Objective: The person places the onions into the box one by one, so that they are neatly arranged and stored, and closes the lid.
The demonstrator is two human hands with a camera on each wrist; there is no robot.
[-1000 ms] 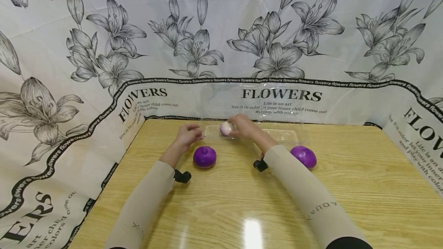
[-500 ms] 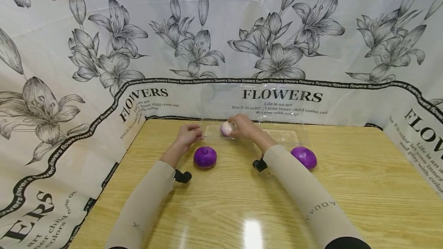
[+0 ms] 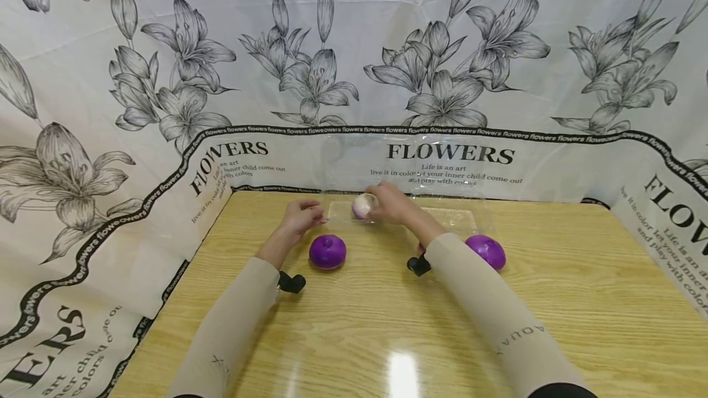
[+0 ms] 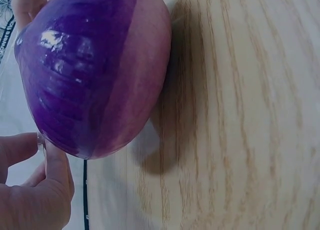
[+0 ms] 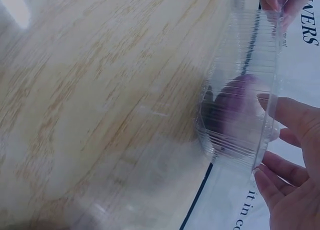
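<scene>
A clear plastic clamshell box (image 3: 450, 218) lies with its lid raised at the back of the table. My left hand (image 3: 302, 218) pinches the left end of its rim between thumb and finger; the left wrist view shows the clear edge between the fingertips. At the left end of the box, my right hand (image 3: 389, 202) holds a purple-and-white onion (image 3: 362, 206), with the fingers spread about its pale side. Seen from the right wrist, the onion (image 5: 240, 112) sits behind the ribbed wall. Nearer to me, just below my left hand, stands a glossy purple onion (image 3: 327, 252).
Another purple onion (image 3: 487, 252) stands to the right, partly behind my right sleeve (image 3: 498, 300). White fabric (image 3: 354, 103) printed with flowers hangs behind and beside the wooden table (image 3: 354, 324). A black wrist mount (image 3: 291, 282) sticks out near the left-hand onion.
Hardly anything differs. Both hands stay where they were at the box, and my right forearm shifts very slightly.
</scene>
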